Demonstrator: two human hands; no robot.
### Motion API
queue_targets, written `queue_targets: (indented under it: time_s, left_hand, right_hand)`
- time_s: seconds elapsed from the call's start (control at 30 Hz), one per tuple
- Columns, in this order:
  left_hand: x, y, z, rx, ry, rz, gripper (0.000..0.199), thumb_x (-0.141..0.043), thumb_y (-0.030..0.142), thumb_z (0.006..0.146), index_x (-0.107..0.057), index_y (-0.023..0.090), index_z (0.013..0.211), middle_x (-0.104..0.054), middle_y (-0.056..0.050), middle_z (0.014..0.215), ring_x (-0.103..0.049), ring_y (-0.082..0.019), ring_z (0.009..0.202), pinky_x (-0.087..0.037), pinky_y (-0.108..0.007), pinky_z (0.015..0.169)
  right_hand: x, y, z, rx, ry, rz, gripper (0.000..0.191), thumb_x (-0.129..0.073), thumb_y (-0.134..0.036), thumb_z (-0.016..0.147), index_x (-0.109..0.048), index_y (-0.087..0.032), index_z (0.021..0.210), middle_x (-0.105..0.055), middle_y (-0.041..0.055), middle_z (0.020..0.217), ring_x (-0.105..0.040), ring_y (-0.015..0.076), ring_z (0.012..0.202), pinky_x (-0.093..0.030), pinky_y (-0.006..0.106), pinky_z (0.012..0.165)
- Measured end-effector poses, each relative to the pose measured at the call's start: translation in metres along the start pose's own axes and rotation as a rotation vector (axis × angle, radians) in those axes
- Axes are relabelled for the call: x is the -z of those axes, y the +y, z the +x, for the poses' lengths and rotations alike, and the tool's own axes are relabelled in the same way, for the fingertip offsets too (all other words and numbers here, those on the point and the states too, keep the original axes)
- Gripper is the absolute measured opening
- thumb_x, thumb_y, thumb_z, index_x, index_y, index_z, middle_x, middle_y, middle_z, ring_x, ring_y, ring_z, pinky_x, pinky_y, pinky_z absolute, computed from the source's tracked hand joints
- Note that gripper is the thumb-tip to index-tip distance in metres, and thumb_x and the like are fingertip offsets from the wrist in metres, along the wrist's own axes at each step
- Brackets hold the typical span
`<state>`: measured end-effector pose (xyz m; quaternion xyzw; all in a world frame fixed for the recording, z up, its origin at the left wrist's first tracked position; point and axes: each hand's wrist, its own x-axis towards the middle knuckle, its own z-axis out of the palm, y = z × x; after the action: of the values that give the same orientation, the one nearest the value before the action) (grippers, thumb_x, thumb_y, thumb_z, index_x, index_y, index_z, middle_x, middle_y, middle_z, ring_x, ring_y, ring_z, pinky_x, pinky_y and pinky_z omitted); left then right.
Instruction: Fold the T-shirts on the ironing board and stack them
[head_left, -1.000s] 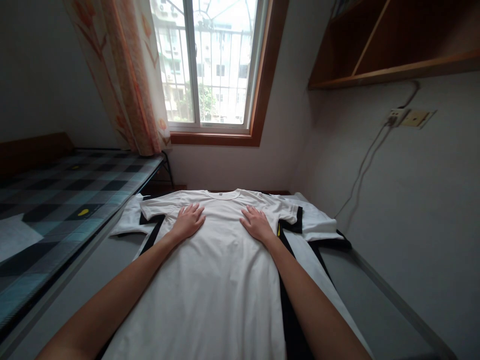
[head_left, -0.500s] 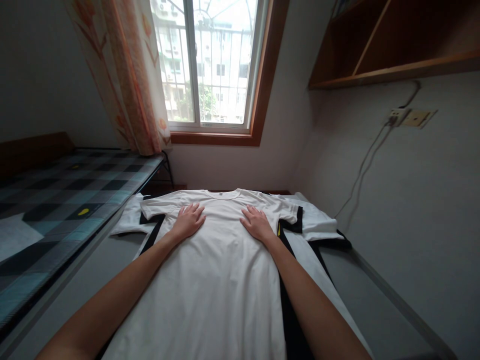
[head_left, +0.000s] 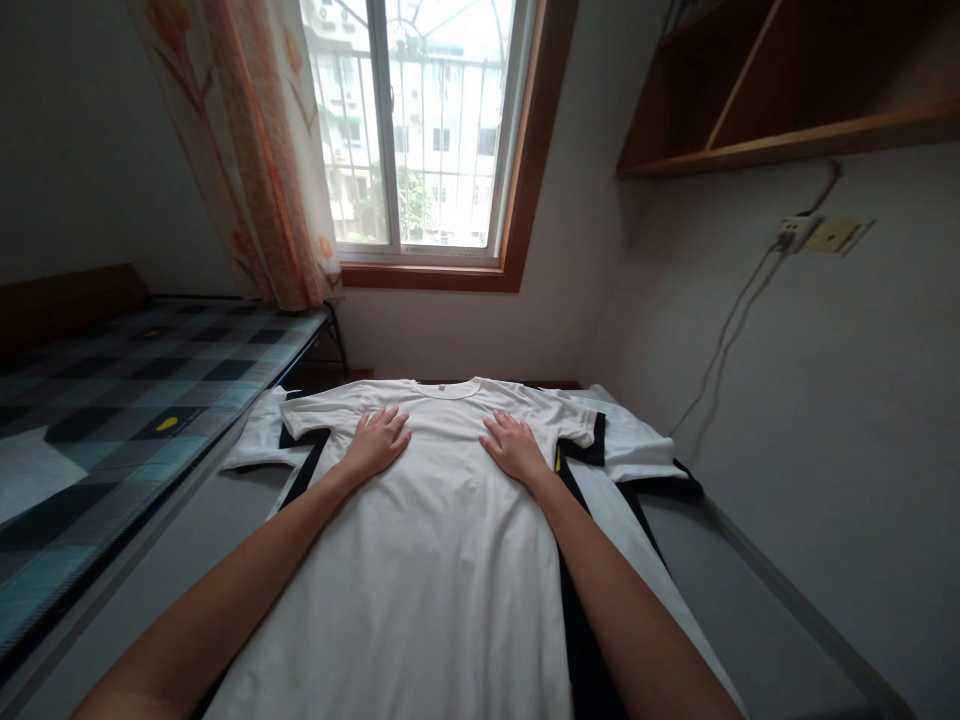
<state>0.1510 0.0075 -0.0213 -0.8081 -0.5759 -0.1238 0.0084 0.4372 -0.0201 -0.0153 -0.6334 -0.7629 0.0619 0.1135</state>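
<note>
A white T-shirt lies spread out, its collar toward the window and its body running down to the bottom of the view. My left hand rests flat on the left side of its chest, fingers spread. On the right side of the chest lies my right hand, also flat with fingers apart. Beneath this shirt are other garments: a black one shows along the right side, and a larger white shirt sticks out past both sleeves. Their full shapes are hidden.
The shirts lie on a grey surface. To the left is a bed with a checked mattress and a white sheet of paper. A barred window and floral curtain are ahead; a wooden shelf and socket are at right.
</note>
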Motion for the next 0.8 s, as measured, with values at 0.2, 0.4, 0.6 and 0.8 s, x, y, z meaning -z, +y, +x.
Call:
queue_targets:
  time_s: [0.2, 0.4, 0.6, 0.8]
  left_hand:
    - [-0.0009, -0.0007, 0.0003, -0.003, 0.008, 0.001, 0.046, -0.04, 0.04, 0.095, -0.052, 0.023, 0.136, -0.044, -0.01, 0.149, -0.034, -0.031, 0.139, -0.023, -0.053, 0.114]
    - [-0.0018, -0.0011, 0.0006, -0.006, 0.006, 0.006, 0.047, -0.038, 0.041, 0.095, -0.051, 0.023, 0.137, -0.043, -0.01, 0.149, -0.034, -0.031, 0.139, -0.023, -0.053, 0.113]
    - [-0.0017, -0.001, 0.0003, -0.009, 0.009, 0.001, 0.048, -0.036, 0.042, 0.095, -0.051, 0.023, 0.136, -0.043, -0.01, 0.149, -0.034, -0.032, 0.139, -0.023, -0.053, 0.113]
    - [-0.0018, -0.0018, 0.0003, -0.01, 0.013, -0.014, 0.047, -0.038, 0.042, 0.094, -0.052, 0.024, 0.135, -0.044, -0.01, 0.148, -0.034, -0.031, 0.139, -0.023, -0.053, 0.113]
  right_hand:
    - [-0.0003, 0.0002, 0.0002, -0.001, 0.002, -0.001, 0.052, -0.037, -0.047, 0.097, -0.045, -0.024, 0.142, -0.031, 0.0091, 0.156, -0.023, 0.0233, 0.144, -0.014, 0.045, 0.115]
    - [0.0001, -0.0002, 0.0004, 0.0, 0.001, -0.001, 0.052, -0.037, -0.047, 0.096, -0.045, -0.023, 0.142, -0.03, 0.0091, 0.156, -0.023, 0.0239, 0.144, -0.015, 0.046, 0.115]
    - [-0.0001, -0.0002, 0.0005, -0.002, -0.001, 0.0, 0.052, -0.036, -0.047, 0.096, -0.045, -0.024, 0.142, -0.03, 0.0086, 0.156, -0.023, 0.0238, 0.144, -0.015, 0.045, 0.115]
    - [0.0005, -0.0005, 0.0002, -0.005, -0.012, -0.012, 0.052, -0.036, -0.046, 0.096, -0.045, -0.024, 0.143, -0.029, 0.0083, 0.157, -0.022, 0.023, 0.145, -0.014, 0.045, 0.115]
